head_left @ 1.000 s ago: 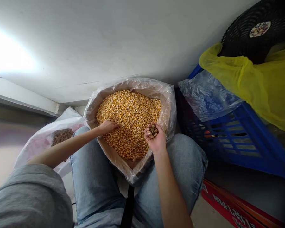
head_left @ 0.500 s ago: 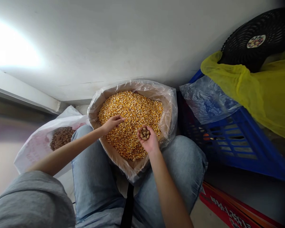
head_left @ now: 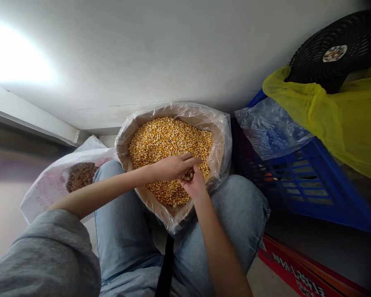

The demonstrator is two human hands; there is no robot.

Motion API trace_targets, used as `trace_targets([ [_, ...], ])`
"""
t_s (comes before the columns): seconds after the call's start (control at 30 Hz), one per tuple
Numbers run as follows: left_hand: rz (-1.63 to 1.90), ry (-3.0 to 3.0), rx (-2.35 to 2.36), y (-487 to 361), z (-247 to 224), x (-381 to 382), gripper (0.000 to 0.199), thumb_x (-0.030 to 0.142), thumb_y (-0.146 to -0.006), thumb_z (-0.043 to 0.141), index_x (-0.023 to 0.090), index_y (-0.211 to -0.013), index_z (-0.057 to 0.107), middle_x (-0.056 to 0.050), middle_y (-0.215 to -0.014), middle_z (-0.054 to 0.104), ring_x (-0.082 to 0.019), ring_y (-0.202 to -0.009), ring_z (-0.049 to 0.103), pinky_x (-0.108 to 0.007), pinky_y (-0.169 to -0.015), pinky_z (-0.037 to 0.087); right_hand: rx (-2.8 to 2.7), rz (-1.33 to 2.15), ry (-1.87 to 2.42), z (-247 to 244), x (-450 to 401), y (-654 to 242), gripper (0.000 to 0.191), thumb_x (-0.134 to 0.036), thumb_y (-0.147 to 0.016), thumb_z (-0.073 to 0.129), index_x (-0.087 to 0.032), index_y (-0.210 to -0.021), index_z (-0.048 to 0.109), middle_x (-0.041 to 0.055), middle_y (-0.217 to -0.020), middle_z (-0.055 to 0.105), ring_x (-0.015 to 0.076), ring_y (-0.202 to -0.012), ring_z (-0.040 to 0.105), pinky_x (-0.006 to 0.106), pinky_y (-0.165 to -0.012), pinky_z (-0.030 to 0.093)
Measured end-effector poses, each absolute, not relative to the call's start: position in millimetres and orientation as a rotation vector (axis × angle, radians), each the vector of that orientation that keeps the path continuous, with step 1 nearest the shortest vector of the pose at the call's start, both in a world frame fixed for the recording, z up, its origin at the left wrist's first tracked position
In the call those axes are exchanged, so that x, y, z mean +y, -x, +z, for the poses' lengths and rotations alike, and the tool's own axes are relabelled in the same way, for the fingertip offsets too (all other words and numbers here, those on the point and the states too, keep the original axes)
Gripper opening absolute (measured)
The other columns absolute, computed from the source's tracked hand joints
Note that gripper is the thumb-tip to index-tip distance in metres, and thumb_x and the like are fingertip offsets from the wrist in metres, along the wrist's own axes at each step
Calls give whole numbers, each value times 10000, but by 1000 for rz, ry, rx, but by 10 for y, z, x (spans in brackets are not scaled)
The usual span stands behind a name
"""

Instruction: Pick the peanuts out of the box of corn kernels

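Note:
A large bag lined with clear plastic stands between my knees, full of yellow and orange corn kernels. My right hand is cupped, palm up, above the near right part of the corn. In its palm lies a small heap of brownish and dark kernels, partly covered now. My left hand reaches across the corn from the left. Its fingers are together and bent over the right palm, close to or touching the right fingertips. What the left fingertips hold, if anything, is hidden.
At the left stands a white sack with brown pellets. To the right is a blue plastic crate under clear plastic and yellow mesh, with a black fan behind. A red box lies lower right; a wall rises behind.
My left hand has moved right, from pinching over the middle of the corn to above the right palm. My right hand stays in place, still cupping the brownish kernels.

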State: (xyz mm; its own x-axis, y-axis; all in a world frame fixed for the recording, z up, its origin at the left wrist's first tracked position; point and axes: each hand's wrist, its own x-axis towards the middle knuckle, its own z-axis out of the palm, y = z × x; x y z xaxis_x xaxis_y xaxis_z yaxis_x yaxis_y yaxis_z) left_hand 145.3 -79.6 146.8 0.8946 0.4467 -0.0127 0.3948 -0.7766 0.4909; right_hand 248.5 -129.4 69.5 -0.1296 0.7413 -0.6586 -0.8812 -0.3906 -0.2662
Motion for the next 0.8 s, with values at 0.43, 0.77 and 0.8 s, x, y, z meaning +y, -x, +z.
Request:
trace_targets([
  [0.43,502,-1759,1788,-705,931,-366,495,288,-644,596,229,-1113,449,-62,-1224,399,-222,-1187,282,-358,-995,182,412,1846,626,813,-1293,-2677,95,-222,-736,456,-184,-693,532,-14,-616,574,90,-619,571,157,-464,453],
  [0.77,728,-1117,2236,-401,324,-500,595,380,-776,335,121,-1268,123,-176,-1317,212,-256,-1220,232,-414,-983,207,421,1786,642,794,-1305,-2746,140,-219,-751,419,-185,-687,539,-8,-621,564,88,-610,557,158,-460,446],
  [0.8,734,-1128,2215,-406,312,-582,596,378,-787,304,116,-1276,86,-178,-1326,202,-249,-1225,228,-413,-982,213,430,1785,644,801,-1303,-2743,145,-220,-753,415,-185,-689,540,-8,-620,563,88,-607,555,159,-458,445],
])
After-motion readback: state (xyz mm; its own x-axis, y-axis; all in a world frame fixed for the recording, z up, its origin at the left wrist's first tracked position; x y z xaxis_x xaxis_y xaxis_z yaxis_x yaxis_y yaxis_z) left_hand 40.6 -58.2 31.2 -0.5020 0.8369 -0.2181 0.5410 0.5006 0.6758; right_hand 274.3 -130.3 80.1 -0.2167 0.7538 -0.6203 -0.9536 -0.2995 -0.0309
